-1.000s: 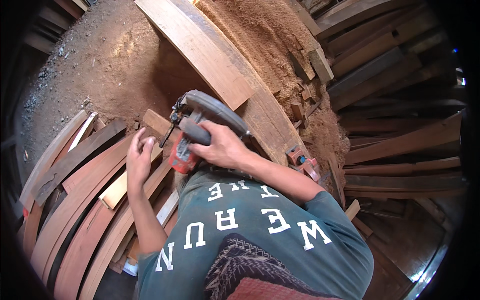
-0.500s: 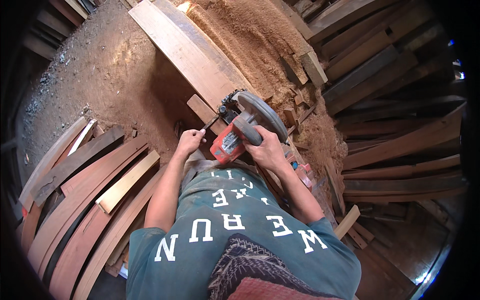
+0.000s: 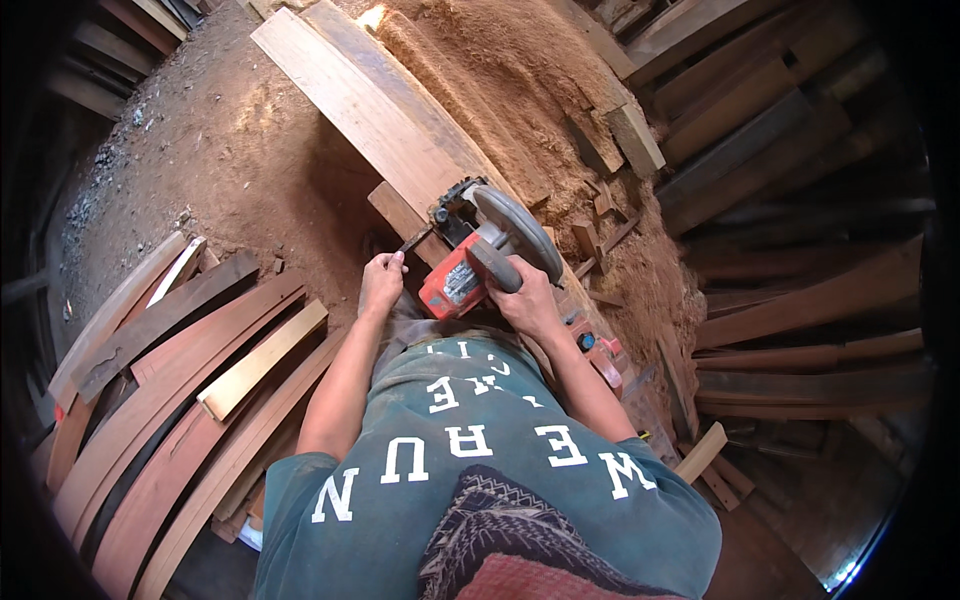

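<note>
My right hand (image 3: pixel 528 300) is wrapped round the rear handle of a circular saw (image 3: pixel 462 276) with a red motor housing and a round grey blade guard. The saw rests on the near end of a long pale plank (image 3: pixel 370 110), which runs away to the upper left. Left of the saw, my left hand (image 3: pixel 380 284) is closed on a thin dark rod (image 3: pixel 415 241) that reaches to the saw's front. A short wood piece (image 3: pixel 398 210) sticks out beside the plank under the rod. The blade itself is hidden by the guard and body.
Curved planks (image 3: pixel 190 385) are piled at my left, with a short pale block (image 3: pixel 262 360) on top. More stacked timber (image 3: pixel 810 270) lies on the right. Sawdust (image 3: pixel 490 90) heaps beyond the plank. A red-and-blue object (image 3: pixel 598 352) sits by my right forearm.
The view has shifted slightly. The saw and both hands appear a little further left against the surroundings, and both grips are unchanged.
</note>
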Action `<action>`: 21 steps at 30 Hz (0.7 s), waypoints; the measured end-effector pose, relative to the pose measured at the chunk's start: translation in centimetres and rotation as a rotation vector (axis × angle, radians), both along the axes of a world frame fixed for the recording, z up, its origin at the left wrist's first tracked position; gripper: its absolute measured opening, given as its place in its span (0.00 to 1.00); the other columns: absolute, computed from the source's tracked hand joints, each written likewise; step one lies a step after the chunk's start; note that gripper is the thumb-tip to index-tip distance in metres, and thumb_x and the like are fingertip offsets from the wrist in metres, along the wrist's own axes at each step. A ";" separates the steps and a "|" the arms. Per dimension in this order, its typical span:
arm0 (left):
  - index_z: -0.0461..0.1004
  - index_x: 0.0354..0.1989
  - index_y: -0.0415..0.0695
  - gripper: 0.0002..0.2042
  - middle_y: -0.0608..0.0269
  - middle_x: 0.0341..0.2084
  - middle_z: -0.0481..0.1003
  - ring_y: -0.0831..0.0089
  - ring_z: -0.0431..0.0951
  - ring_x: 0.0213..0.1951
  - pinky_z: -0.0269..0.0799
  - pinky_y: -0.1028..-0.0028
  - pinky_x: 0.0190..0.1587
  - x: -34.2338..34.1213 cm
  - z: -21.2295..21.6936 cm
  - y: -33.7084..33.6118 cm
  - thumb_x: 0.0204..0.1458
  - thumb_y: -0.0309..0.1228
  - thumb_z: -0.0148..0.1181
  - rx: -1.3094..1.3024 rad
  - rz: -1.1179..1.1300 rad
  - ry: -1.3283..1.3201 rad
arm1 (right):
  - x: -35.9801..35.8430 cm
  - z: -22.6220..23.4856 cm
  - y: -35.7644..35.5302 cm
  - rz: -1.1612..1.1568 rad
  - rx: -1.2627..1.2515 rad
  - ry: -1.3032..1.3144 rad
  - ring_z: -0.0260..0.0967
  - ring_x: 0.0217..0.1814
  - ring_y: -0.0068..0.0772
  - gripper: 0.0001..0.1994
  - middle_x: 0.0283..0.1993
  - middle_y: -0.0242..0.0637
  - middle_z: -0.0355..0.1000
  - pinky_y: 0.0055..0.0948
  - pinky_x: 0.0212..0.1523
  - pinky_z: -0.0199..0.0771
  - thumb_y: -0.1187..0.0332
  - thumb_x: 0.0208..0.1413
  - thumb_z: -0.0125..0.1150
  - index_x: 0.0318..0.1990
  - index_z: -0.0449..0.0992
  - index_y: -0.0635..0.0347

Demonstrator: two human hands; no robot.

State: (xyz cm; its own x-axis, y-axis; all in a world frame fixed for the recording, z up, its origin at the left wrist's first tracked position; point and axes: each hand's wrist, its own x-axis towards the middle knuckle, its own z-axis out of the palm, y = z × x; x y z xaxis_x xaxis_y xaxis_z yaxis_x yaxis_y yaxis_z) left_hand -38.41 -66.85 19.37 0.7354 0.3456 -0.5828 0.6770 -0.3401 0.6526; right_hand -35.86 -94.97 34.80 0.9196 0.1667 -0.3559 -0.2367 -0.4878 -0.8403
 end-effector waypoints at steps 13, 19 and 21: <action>0.52 0.81 0.43 0.54 0.31 0.79 0.48 0.39 0.52 0.79 0.58 0.36 0.74 21.0 3.8 2.1 0.53 0.59 0.74 0.427 0.006 -0.056 | 0.7 2.0 0.2 0.000 -0.051 -0.003 0.85 0.49 0.58 0.16 0.42 0.58 0.83 0.43 0.49 0.82 0.68 0.60 0.71 0.53 0.82 0.62; 0.31 0.86 0.54 0.71 0.26 0.82 0.25 0.30 0.37 0.82 0.52 0.28 0.74 28.5 4.2 -3.1 0.42 0.64 0.79 0.560 0.145 0.260 | -1.1 3.5 0.1 -0.029 -0.106 0.065 0.86 0.50 0.54 0.20 0.45 0.55 0.84 0.40 0.52 0.83 0.70 0.54 0.72 0.55 0.82 0.62; 0.31 0.86 0.51 0.71 0.25 0.81 0.24 0.30 0.39 0.82 0.53 0.32 0.75 28.2 4.2 -2.9 0.45 0.63 0.79 0.532 0.168 0.240 | -1.2 4.0 -0.2 -0.025 -0.110 0.074 0.86 0.50 0.54 0.20 0.45 0.55 0.84 0.41 0.51 0.83 0.70 0.54 0.73 0.56 0.82 0.61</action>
